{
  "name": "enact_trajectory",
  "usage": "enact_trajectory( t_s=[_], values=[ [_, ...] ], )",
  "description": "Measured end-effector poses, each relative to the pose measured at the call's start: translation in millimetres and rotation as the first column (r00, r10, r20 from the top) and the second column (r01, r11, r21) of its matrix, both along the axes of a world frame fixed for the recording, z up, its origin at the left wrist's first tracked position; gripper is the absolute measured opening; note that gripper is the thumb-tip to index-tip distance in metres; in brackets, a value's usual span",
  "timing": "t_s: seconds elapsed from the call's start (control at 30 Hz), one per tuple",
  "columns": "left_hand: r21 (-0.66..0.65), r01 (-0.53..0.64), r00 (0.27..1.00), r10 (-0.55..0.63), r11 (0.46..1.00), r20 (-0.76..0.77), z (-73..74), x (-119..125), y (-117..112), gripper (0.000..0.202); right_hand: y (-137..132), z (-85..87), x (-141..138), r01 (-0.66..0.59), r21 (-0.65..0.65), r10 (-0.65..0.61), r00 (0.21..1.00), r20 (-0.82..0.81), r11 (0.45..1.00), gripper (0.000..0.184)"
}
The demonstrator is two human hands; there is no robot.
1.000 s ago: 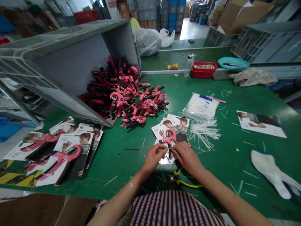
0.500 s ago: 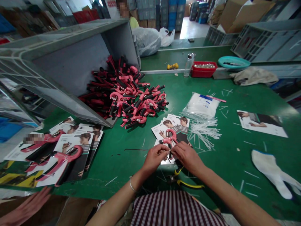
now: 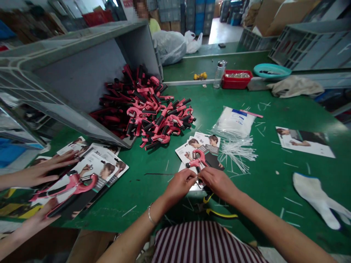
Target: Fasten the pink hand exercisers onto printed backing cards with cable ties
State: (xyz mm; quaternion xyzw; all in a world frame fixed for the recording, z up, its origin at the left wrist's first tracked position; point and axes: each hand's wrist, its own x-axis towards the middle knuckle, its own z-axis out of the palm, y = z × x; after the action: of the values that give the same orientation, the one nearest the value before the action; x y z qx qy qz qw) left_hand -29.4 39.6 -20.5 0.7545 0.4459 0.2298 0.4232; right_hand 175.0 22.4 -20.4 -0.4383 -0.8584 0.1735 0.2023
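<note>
A red and black hand grip strengthener (image 3: 202,156) lies on a few overlapping printed cards (image 3: 182,151) before me. My left hand (image 3: 179,186) and my right hand (image 3: 219,182) meet over its lower handles, thumbs and fingers pinched together. Whatever sits between the fingertips is too small and covered to name. Close to my body, partly under my right wrist, lie yellow-handled cutters (image 3: 222,214). White cable ties (image 3: 238,153) fan out just beyond my right hand, beside a plastic bag of them (image 3: 234,122).
A tipped grey crate (image 3: 79,73) spills a pile of hand grips (image 3: 153,109). At left, another person's hands (image 3: 35,175) touch carded grips (image 3: 82,182). A white glove (image 3: 312,197), a single card (image 3: 304,142), a red box (image 3: 237,79) and a glass bottle (image 3: 219,75) also lie about.
The other person's hands have come onto the carded grips at left, and the top card has shifted right and turned. My own hands stay pinched at nearly the same spot.
</note>
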Motion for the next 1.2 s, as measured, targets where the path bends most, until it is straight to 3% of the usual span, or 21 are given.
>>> enact_trajectory(
  t_s=[0.13,0.27,0.4,0.5,0.63,0.73,0.93,1.07,1.13,1.2],
  values=[
    [-0.067,0.085,0.996,-0.085,0.994,0.008,14.0,-2.3,1.3,0.018,-1.0,0.5,1.8,-0.002,-0.057,-0.002,0.998,-0.070,0.998,0.021],
    [-0.016,0.110,0.986,-0.111,0.994,-0.127,23.4,1.5,-2.4,0.023,-4.0,0.6,-1.0,0.039,-0.082,-0.043,0.998,-0.050,0.996,0.020],
    [0.079,0.091,0.939,-0.059,0.993,-0.338,27.3,10.0,-5.5,0.026,-6.1,0.8,-6.0,0.078,-0.087,-0.081,0.996,-0.037,0.993,0.020],
    [0.167,0.091,0.861,0.007,0.982,-0.509,28.6,14.5,-5.7,0.026,-8.5,2.2,-9.2,0.060,-0.106,-0.065,0.997,-0.041,0.993,0.020],
    [0.247,0.149,0.799,0.030,0.958,-0.601,30.8,15.7,-5.6,0.023,-10.2,6.6,-12.8,0.061,-0.087,-0.065,0.997,-0.036,0.994,0.018],
    [0.262,0.121,0.834,0.045,0.958,-0.550,32.6,13.9,-5.7,0.020,-8.7,9.9,-14.1,0.037,-0.057,-0.039,0.998,-0.041,0.998,0.017],
    [0.182,-0.056,0.953,0.107,0.982,-0.285,34.6,6.7,-4.6,0.014,-9.5,8.6,-10.9,0.091,-0.084,-0.098,0.992,-0.084,0.992,0.012],
    [0.201,-0.014,0.982,0.052,0.980,-0.182,31.9,6.2,-6.1,0.015,-9.0,7.6,-11.5,0.083,-0.105,-0.099,0.983,-0.153,0.991,0.015],
    [0.226,-0.016,0.990,0.047,0.974,-0.133,24.7,8.9,-10.3,0.005,-6.9,6.7,-13.2,0.132,-0.082,-0.146,0.970,-0.195,0.988,0.016],
    [0.286,-0.048,0.992,0.080,0.957,-0.102,11.3,12.5,-16.4,0.029,-5.3,4.6,-15.0,0.201,-0.057,-0.209,0.946,-0.250,0.978,0.013]
  ],
)
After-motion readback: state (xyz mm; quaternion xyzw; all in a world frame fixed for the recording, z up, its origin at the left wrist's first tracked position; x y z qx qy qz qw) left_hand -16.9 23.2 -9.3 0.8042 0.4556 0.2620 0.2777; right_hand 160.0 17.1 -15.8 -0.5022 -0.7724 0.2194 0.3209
